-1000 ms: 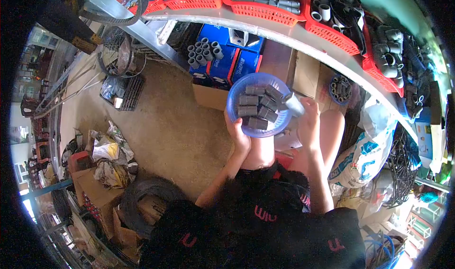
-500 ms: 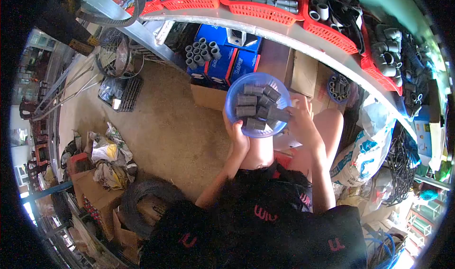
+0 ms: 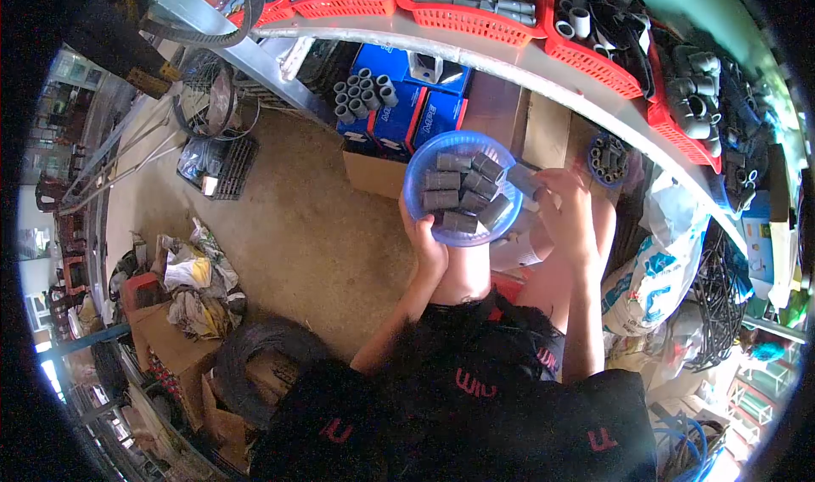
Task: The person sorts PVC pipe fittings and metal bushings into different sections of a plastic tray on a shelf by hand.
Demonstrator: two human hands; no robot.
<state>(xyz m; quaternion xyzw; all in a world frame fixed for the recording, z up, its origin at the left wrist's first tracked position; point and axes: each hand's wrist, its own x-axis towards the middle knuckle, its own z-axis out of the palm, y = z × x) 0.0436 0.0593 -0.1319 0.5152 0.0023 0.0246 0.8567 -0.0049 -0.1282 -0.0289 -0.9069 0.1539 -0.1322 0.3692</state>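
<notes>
A round blue plastic basket point(image 3: 415, 161) rests over my lap, with my left hand point(image 3: 428, 246) wrapped round its lower left rim, thumb on the near edge. Several short grey pipe couplings point(image 3: 441, 199) lie inside it, mostly on their sides. At the basket's right rim my right hand point(image 3: 567, 213) pinches one more grey pipe coupling point(image 3: 523, 180) between thumb and fingers, tilted and overlapping the rim in this view.
Blue boxes point(image 3: 396, 118) carry a stack of grey pipe pieces point(image 3: 363, 93) ahead. Red baskets point(image 3: 477, 15) of fittings line the shelf above. A smaller basket of fittings point(image 3: 608, 159) sits at right, near a white sack point(image 3: 649, 274). A black coil point(image 3: 242, 367) lies lower left.
My right hand has moved up and to the right, bringing the pinched coupling from inside the basket to its right rim. Couplings at the basket's lower right now lie differently. My left hand stays put.
</notes>
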